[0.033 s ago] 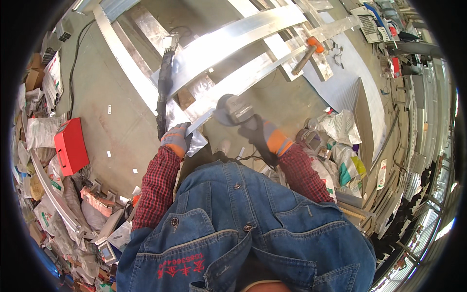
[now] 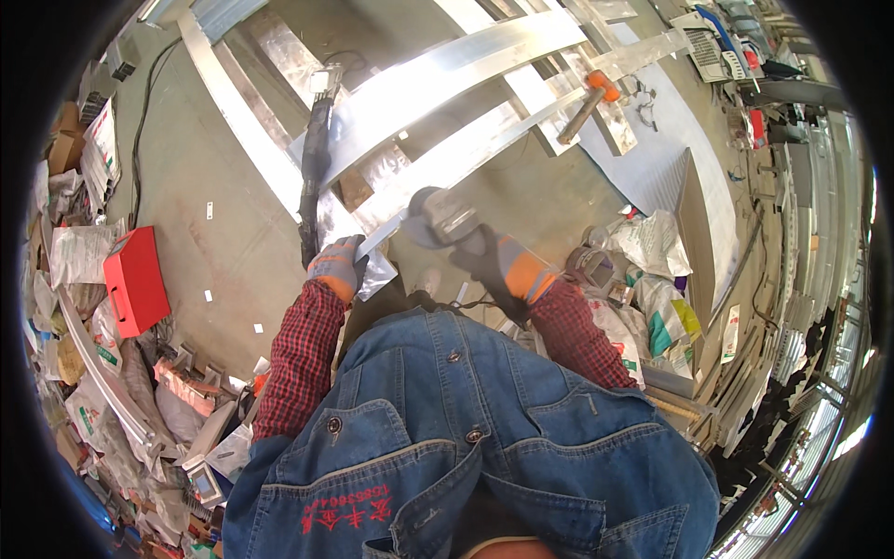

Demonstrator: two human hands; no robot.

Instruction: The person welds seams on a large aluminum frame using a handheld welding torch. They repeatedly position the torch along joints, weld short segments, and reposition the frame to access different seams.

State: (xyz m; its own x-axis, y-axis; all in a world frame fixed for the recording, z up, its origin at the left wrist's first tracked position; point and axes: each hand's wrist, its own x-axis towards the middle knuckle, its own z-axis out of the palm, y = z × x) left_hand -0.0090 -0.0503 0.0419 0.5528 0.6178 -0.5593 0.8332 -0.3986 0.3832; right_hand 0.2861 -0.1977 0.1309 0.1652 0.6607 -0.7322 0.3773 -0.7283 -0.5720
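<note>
My left hand [image 2: 337, 266], in a grey and orange glove, closes round the near end of a thin flat metal strip [image 2: 381, 233]. That strip lies against a silver metal frame [image 2: 419, 182] in front of me. My right hand [image 2: 503, 262], gloved alike, grips an angle grinder [image 2: 451, 218], blurred by motion. The grinder's round head is close to the strip's far end; whether it touches cannot be made out. Beside my left hand, a black-wrapped bar [image 2: 314, 168] lies across the frame.
An orange-headed hammer [image 2: 603, 86] rests on the frame's right part. A red box [image 2: 137, 281] stands on the floor at left, amid bags and scrap. White sacks [image 2: 655, 244] and a leaning board [image 2: 693, 219] are at right. Long metal profiles [image 2: 808, 270] line the far right.
The grinder and my right hand have shifted slightly to the left and down. My left hand and the strip stay in place.
</note>
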